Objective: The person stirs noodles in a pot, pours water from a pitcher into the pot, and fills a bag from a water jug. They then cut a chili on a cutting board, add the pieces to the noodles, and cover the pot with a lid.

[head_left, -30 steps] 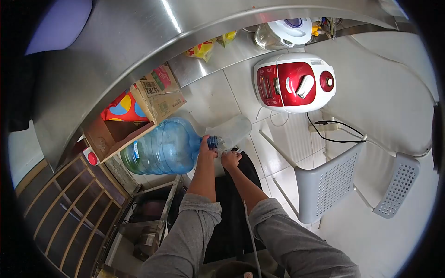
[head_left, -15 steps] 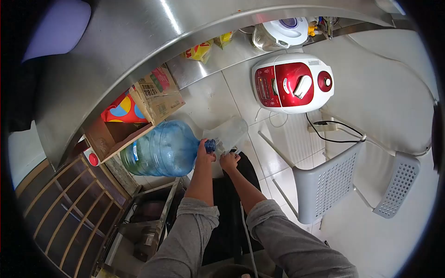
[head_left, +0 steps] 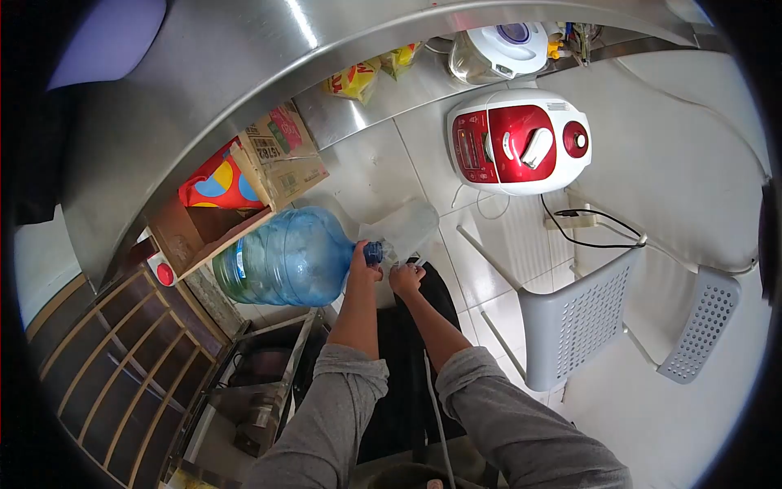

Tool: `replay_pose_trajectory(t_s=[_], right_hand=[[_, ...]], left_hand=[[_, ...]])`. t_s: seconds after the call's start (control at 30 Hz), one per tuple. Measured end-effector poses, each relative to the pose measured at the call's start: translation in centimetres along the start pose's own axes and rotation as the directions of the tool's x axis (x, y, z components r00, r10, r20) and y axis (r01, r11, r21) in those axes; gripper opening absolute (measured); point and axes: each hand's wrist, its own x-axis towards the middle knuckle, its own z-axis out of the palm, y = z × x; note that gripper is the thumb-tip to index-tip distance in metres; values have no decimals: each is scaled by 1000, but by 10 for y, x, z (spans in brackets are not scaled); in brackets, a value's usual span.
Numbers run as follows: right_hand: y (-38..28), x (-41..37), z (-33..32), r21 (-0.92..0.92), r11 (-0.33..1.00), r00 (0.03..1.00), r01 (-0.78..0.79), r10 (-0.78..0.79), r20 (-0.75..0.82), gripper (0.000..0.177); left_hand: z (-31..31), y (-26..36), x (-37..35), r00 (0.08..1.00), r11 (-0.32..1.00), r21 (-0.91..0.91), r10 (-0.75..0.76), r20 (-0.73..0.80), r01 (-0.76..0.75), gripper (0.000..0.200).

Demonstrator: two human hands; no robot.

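Observation:
A big blue water jug (head_left: 285,257) lies tipped on its side, its neck pointing right. My left hand (head_left: 363,262) grips the jug's neck just behind the dark blue cap. The mouth meets a clear plastic container (head_left: 407,228) that stands on the white tiled floor. My right hand (head_left: 406,277) holds the near edge of that container, right beside the jug's mouth. Both forearms reach forward from grey sleeves.
A red and white rice cooker (head_left: 520,143) sits on the floor ahead, its black cord (head_left: 586,232) trailing right. A grey perforated plastic chair (head_left: 586,318) lies to the right. An open cardboard box (head_left: 244,191) and a steel counter (head_left: 244,73) are at left.
The view has shifted slightly; the jug, the container and both hands keep nearly the same positions and grips.

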Motion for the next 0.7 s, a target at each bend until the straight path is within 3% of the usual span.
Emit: replay_pose_trajectory(t_s=[0.07,0.13,0.3,0.57,0.63,0.7], right_hand=[[8,6,7,-52,998,1000,17,-17,-5,42],[9,10,3,-60,998,975,-20,33,220,45],[7,11,3,-101,995,974,-10,33,225,44],[-1,-2,-8,-51,998,990,-36,43,133,43],[1,0,-11,-120,991,982,65,-42,185,44],[0,-3,-8,-77,997,991,25,-14,137,45]], left_hand=[[2,2,-2,1000,1000,8,-18,-24,18,33],[0,1,4,998,999,15,-35,-46,35,32],[-7,1,15,998,998,60,-35,54,32,39],[-2,-3,11,998,998,35,-48,-49,50,32],[-1,-3,8,996,998,32,-57,-68,59,32],[-2,-5,8,999,999,31,-28,-44,30,32]])
